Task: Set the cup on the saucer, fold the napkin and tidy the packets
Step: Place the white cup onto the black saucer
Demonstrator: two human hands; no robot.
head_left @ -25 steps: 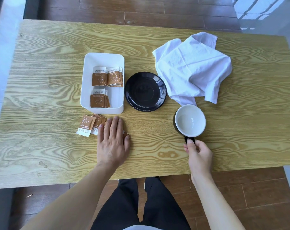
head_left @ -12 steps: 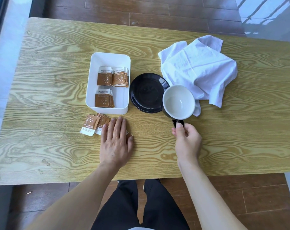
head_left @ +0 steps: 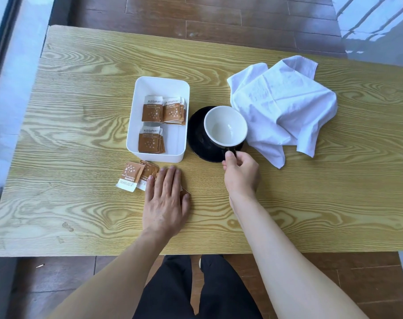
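The right hand is pinching the cup by its handle, positioning it over the saucer; the left hand, fingers together and flat, is pinning loose packets near the saucer for gathering.

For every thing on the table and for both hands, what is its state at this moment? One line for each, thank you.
Cup: upright, empty, over the saucer, held by its handle.
Saucer: flat, partly hidden under the cup.
Napkin: crumpled, not folded.
White box: open, packets inside.
Loose packets: scattered outside the box, some under the left hand.
Left hand: flat, palm down.
Right hand: closed on the cup's handle.
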